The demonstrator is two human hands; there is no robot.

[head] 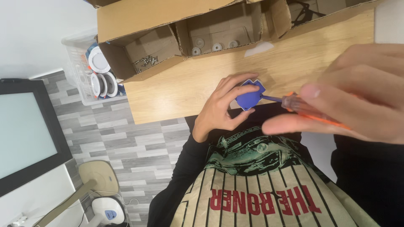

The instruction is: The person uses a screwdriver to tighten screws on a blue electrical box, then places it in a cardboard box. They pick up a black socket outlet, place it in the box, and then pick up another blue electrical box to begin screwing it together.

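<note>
Between the two hands, at the near edge of the wooden table (189, 84), sits a small blue plastic part (250, 97), pinched in the curled fingers of the left hand (221, 110). The right hand (349, 101) is closed around an orange-handled screwdriver (309, 110), its tip touching the part. Beyond the left hand, an open cardboard box (126, 17) has compartments holding loose screws (145, 61) and white round pieces (216, 46). Left of the box, a clear bin (78, 75) holds white round fittings (99, 61).

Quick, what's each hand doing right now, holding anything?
Left hand: closed on a small blue plastic part.
Right hand: closed on an orange-handled screwdriver, tip at the blue part.
</note>
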